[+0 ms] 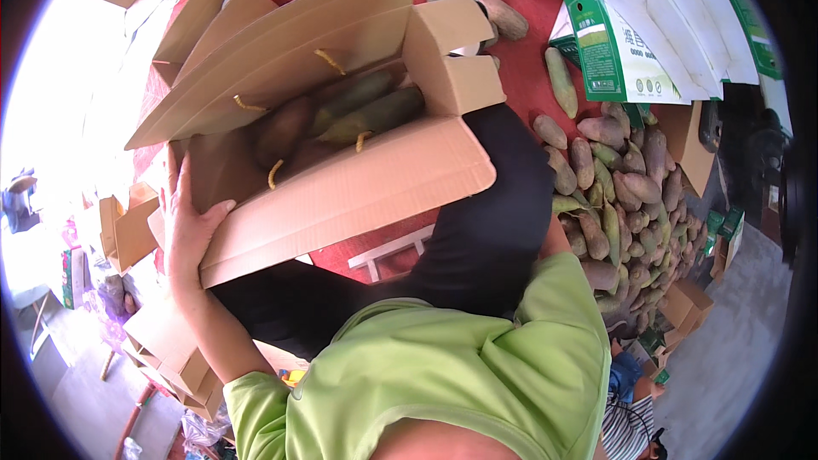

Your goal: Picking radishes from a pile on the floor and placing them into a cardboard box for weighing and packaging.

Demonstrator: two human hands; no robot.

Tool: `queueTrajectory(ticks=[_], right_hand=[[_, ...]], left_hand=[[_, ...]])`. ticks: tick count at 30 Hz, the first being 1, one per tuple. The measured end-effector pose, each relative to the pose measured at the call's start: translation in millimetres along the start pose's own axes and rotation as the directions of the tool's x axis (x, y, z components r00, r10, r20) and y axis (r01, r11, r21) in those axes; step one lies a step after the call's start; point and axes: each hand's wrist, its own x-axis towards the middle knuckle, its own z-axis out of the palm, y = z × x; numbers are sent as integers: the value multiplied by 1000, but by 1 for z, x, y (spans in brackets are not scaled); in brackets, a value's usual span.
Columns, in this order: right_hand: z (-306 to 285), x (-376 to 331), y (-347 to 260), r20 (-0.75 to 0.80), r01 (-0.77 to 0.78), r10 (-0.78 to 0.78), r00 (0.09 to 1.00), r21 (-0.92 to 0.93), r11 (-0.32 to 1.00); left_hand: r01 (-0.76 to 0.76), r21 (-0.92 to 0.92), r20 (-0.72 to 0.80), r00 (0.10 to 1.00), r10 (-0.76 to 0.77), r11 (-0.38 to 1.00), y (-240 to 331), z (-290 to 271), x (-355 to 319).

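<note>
An open brown cardboard box (pixel 349 204) sits tilted in front of me, its flaps raised or folded outward and yellow rope handles showing. Inside lie a few long green radishes (pixel 375 115) and a dark reddish one (pixel 285 129). My left hand (pixel 189 230) grips the box's left end, thumb over the near flap's edge and fingers stretched up along the side. My right forearm (pixel 555 240) reaches down behind my right knee, beside a big heap of green and purplish radishes (pixel 630 192). The knee hides the right hand.
Green and white printed cartons (pixel 630 43) stand at the far right. Loose radishes (pixel 503 17) lie on the red floor covering (pixel 528 77) beyond the box. More brown cartons (pixel 128 226) stand at the left. A person in a striped top (pixel 626 426) is at the lower right.
</note>
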Motion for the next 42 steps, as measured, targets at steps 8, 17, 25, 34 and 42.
queueTrajectory(ticks=[8,17,25,34,42], right_hand=[[-23,-3,37,-333,404,-238,912,634,660],[-201,-117,-107,-562,613,-282,777,578,538],[-264,-194,-232,-559,857,-688,463,480,188],[-178,-183,-342,72,978,-979,192,69,197],[-108,-176,-385,409,969,-883,229,-179,168]], left_hand=[[-44,162,-6,999,46,986,-6,3,2],[-8,202,-24,1000,13,979,-2,-2,-7],[-20,214,-44,999,30,977,-3,0,-5],[-19,210,-54,998,31,978,-6,2,-6],[-36,196,-13,999,40,980,-12,4,1]])
